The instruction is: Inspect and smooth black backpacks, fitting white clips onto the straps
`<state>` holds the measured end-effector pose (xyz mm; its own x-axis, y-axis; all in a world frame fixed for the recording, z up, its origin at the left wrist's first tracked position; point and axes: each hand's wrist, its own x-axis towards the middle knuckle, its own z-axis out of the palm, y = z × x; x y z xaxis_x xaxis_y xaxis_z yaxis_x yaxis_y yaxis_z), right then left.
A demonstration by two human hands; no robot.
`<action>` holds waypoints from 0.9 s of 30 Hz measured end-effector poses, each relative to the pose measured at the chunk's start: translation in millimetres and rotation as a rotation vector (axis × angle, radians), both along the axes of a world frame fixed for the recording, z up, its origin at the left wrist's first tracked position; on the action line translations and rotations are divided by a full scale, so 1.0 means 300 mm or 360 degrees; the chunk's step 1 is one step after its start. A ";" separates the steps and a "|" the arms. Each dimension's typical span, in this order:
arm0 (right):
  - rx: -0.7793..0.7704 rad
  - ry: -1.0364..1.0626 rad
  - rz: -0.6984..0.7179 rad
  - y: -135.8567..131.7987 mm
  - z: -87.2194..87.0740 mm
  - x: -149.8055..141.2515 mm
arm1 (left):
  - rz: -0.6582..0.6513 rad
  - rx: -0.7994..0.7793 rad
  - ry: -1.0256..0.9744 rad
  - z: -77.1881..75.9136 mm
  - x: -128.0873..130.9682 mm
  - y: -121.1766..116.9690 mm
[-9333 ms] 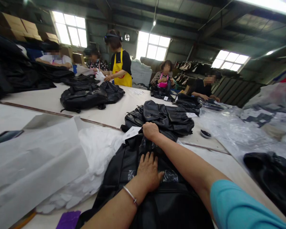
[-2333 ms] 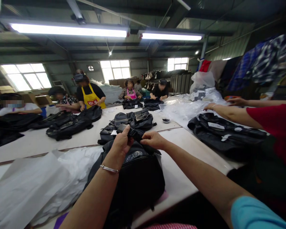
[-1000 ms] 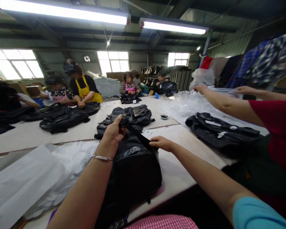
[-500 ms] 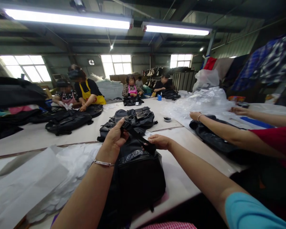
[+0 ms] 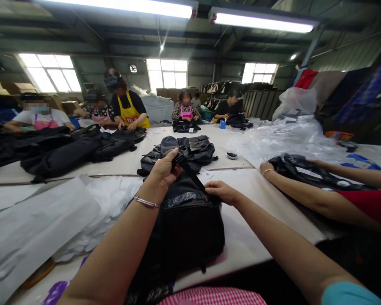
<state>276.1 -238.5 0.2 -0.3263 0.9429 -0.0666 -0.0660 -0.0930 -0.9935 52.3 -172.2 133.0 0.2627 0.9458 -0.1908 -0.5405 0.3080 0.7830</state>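
A black backpack [image 5: 190, 233] lies on the table right in front of me, partly hidden by my left forearm. My left hand [image 5: 168, 169] is closed on a black strap [image 5: 192, 176] near its buckle [image 5: 180, 159], lifted above the bag. Farther down, my right hand [image 5: 221, 191] pinches the same strap near the bag's upper right side. The strap runs taut and slanting between both hands. A crinkled clear plastic strip [image 5: 184, 198] shows on the bag below it. Just beyond lies another black backpack [image 5: 190, 148], with a white tag [image 5: 206, 173] beside it.
White sheets and plastic [image 5: 44, 216] cover the table at left. A small dish [image 5: 232, 156] stands behind my right hand. At right, a co-worker's arms [image 5: 298, 192] reach over a black bag [image 5: 292, 163], near piled clear plastic [image 5: 282, 137]. Several people work across the table.
My view has tilted down and turned left. The strap between my hands is straighter now, and my right hand sits closer to the bag. The co-worker at right now has both hands on the black bag.
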 end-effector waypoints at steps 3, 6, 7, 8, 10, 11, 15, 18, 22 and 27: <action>0.0065 -0.0114 -0.0094 -0.020 -0.007 -0.002 | -0.0052 -0.0006 0.0044 -0.006 -0.008 0.018; 0.0050 -0.0083 -0.0132 -0.022 -0.025 -0.015 | -0.0061 -0.0022 0.0080 -0.006 -0.018 0.036; 0.0030 -0.0087 -0.0149 -0.020 -0.032 -0.022 | -0.0062 -0.0019 0.0104 -0.006 -0.020 0.041; 0.0007 -0.0108 -0.0172 -0.018 -0.039 -0.029 | -0.0062 -0.0009 0.0143 -0.007 -0.022 0.045; -0.0044 -0.0184 -0.0223 -0.015 -0.053 -0.041 | -0.0043 0.0046 0.0255 -0.013 -0.026 0.053; -0.0074 -0.0223 -0.0254 -0.014 -0.060 -0.046 | -0.0037 0.0087 0.0323 -0.018 -0.032 0.056; -0.0251 -0.0171 -0.0577 -0.015 -0.106 -0.046 | -0.0156 0.0341 0.0839 -0.060 -0.115 0.057; -0.0318 -0.0124 -0.0845 -0.019 -0.152 -0.036 | -0.0129 0.0523 0.1288 -0.131 -0.253 0.033; -0.0303 -0.0190 -0.1080 -0.020 -0.193 -0.033 | -0.0049 0.0577 0.1710 -0.257 -0.446 -0.057; -0.0205 -0.0446 -0.1161 -0.015 -0.192 -0.034 | -0.0434 0.0676 0.1843 -0.295 -0.524 -0.176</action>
